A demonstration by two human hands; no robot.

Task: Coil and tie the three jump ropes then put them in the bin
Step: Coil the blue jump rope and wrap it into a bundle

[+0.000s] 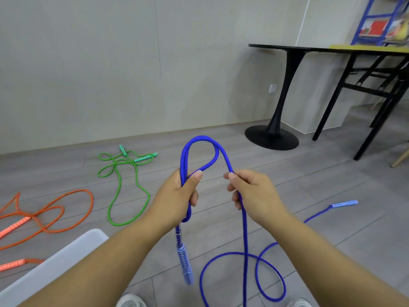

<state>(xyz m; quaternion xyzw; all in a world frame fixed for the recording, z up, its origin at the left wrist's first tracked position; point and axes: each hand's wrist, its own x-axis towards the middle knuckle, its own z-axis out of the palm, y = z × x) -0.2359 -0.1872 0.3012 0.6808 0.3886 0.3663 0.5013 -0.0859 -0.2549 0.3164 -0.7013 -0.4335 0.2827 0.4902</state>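
Observation:
Both my hands hold the blue jump rope [200, 141], which arches in a loop above them. My left hand [177, 196] grips two strands of it, and one patterned handle [184, 264] dangles below that hand. My right hand [252, 193] pinches the strand that runs down to loose loops on the floor; the other blue handle [345, 204] lies at the right. The green jump rope [124, 185] lies uncoiled on the floor ahead to the left. The orange jump rope [53, 213] sprawls at the far left. A white bin's rim [55, 260] shows at the lower left.
A black pedestal table [276, 129] and a black-legged folding table [363, 89] stand at the right by the wall. A blue shelf rack [376, 21] is in the top right corner. My shoes [130, 301] show at the bottom edge on grey floor tiles.

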